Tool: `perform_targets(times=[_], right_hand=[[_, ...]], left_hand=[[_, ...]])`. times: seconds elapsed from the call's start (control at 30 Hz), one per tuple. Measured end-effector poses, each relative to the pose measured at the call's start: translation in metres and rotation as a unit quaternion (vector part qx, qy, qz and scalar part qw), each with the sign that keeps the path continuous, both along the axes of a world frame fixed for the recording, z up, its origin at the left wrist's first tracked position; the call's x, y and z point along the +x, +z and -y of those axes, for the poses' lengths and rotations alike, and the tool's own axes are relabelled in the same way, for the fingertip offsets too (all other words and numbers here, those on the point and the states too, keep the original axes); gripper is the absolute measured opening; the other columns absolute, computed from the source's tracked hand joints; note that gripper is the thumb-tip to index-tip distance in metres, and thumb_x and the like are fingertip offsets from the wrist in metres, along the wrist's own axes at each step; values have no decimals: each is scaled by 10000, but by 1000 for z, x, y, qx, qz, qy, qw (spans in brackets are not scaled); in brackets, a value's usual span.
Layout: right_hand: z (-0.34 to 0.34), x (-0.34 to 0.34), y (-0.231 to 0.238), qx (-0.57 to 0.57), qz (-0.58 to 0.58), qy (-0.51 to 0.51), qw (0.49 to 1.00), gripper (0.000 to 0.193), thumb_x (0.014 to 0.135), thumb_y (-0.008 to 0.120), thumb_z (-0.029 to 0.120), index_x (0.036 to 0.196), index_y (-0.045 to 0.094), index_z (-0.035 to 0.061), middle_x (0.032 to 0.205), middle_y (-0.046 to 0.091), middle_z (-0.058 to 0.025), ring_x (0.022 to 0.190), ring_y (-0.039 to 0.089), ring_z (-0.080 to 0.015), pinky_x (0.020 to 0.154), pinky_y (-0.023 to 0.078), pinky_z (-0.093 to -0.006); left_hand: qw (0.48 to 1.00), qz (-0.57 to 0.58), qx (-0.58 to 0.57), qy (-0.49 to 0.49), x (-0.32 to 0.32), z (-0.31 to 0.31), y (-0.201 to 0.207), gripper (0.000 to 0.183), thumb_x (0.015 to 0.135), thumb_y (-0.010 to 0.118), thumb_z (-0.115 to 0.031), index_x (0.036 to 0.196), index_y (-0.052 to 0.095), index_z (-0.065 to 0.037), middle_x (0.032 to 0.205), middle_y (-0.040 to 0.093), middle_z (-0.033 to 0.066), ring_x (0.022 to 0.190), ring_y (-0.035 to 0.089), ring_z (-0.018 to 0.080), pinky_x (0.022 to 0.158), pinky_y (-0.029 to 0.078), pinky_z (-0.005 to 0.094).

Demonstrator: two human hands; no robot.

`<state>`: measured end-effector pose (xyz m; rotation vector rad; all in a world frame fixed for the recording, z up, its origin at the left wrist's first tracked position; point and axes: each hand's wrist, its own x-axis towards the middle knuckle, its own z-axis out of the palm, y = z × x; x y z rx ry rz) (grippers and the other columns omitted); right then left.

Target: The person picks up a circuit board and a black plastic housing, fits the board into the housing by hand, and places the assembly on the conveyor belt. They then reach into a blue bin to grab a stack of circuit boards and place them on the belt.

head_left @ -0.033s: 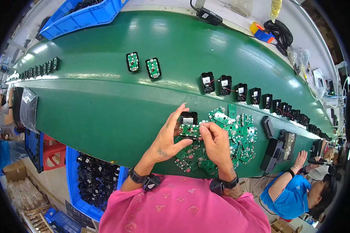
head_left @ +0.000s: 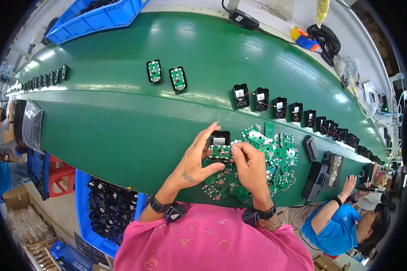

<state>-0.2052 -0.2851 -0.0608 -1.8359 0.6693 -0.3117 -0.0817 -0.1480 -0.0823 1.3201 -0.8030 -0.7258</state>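
My left hand (head_left: 193,163) is wrapped around the side of a small black plastic housing (head_left: 220,135), thumb in front and fingers behind. A silvery-white part shows inside the housing. Across its near end lies a green circuit board (head_left: 220,152), whose right end my right hand (head_left: 249,163) pinches between thumb and forefinger. The board looks partly over the housing's opening; whether it touches the inside is hidden. Right beside and beneath my hands spreads a heap of loose green circuit boards (head_left: 280,156).
Two housings with boards in them (head_left: 154,71) stand farther off on the green table (head_left: 108,122). A row of open black housings (head_left: 241,96) runs to the right. A blue bin of black parts (head_left: 88,212) sits lower left. At right, a co-worker in blue (head_left: 334,226) reaches onto the table.
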Motion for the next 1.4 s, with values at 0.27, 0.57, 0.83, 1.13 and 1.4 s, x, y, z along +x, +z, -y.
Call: perform_targets(times=[0.27, 0.57, 0.83, 1.13, 1.4], right_hand=[[3, 6, 5, -188, 72, 13, 979, 160, 835, 711, 51, 994, 725, 44, 1201, 592, -134, 1078, 565, -255, 844, 470, -331], [4, 3, -16, -7, 135, 11, 991, 100, 857, 720, 83, 949, 741, 50, 1305, 545, -135, 1211, 480, -278, 1016, 388, -390], [8, -3, -2, -284, 144, -4, 948, 63, 837, 698, 32, 889, 670, 10, 900, 568, -111, 872, 555, -283, 725, 448, -392], [15, -9, 4, -260, 98, 57, 959, 47, 831, 685, 5, 820, 641, -4, 713, 556, -98, 609, 556, -241, 525, 403, -353], [23, -15, 7, -206, 49, 94, 973, 46, 818, 675, 28, 831, 640, 1, 731, 579, -130, 666, 600, -319, 592, 466, -407]], left_hand=[[985, -167, 31, 10, -5, 5, -2, 584, 916, 610, 42, 1464, 415, -15, 1324, 547, 95, 1121, 585, 132, 927, 511, 278], [994, -107, 28, 18, -20, 18, -8, 499, 945, 596, -13, 1429, 475, -29, 1286, 566, 69, 1102, 564, 115, 912, 516, 274], [979, -174, -12, 105, -35, 33, -1, 429, 972, 577, -74, 1398, 536, -76, 1171, 624, 71, 969, 595, 105, 793, 581, 267], [987, -112, 17, 114, -39, 32, 8, 368, 970, 555, -34, 1336, 593, -54, 1206, 625, 83, 926, 610, 97, 750, 578, 248], [965, 214, 52, 143, -38, 32, 8, 414, 895, 604, -2, 1282, 641, -145, 1178, 622, 268, 833, 685, 381, 726, 569, 377]])
